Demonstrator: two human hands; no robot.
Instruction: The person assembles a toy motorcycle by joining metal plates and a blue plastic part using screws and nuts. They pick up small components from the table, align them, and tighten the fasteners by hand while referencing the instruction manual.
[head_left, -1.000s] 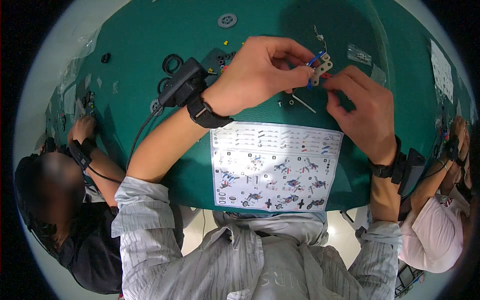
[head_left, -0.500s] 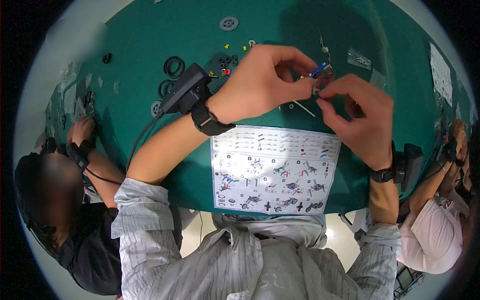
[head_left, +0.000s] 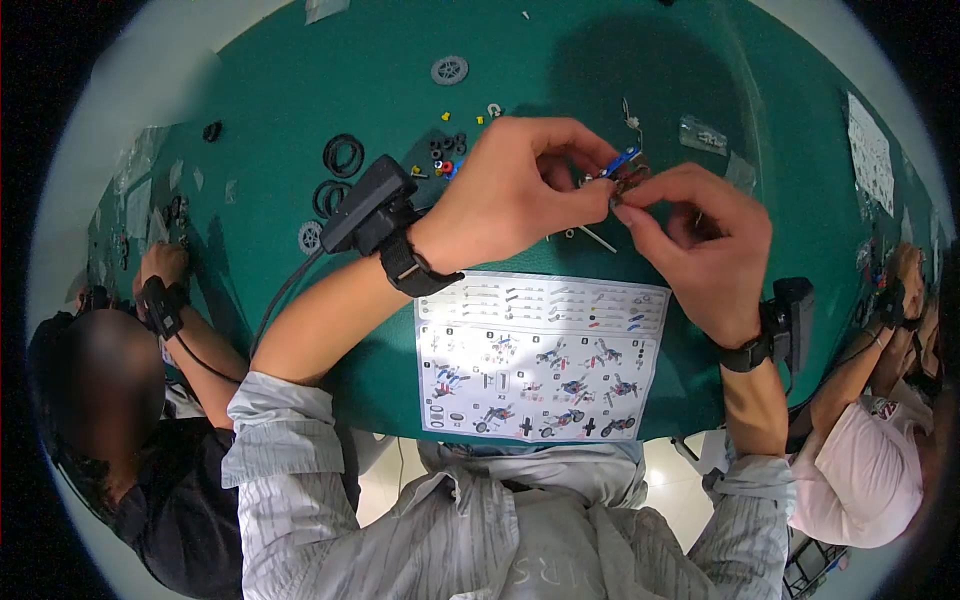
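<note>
Between my hands is a small assembly with a blue part (head_left: 622, 160) and metal pieces. My left hand (head_left: 525, 175) pinches it from the left, thumb and forefinger closed on it. My right hand (head_left: 705, 235) has thumb and forefinger pressed together at the assembly's lower right side; whatever tiny piece lies between these fingertips is too small to name. A pale rod (head_left: 598, 239) lies on the table just below the fingers. Beneath the hands a printed instruction sheet (head_left: 540, 355) lies flat, showing numbered steps.
The green table (head_left: 380, 60) carries black rubber rings (head_left: 343, 156), a grey wheel (head_left: 449, 70), several small black parts (head_left: 447, 146), yellow pieces and a clear bag (head_left: 703, 136). A co-worker's hand (head_left: 163, 263) rests at the left; another person sits at the right.
The camera view has shifted slightly, so the sheet and table parts appear a little lower and to the left. Both hands still meet at the assembly, with fingertips slightly readjusted.
</note>
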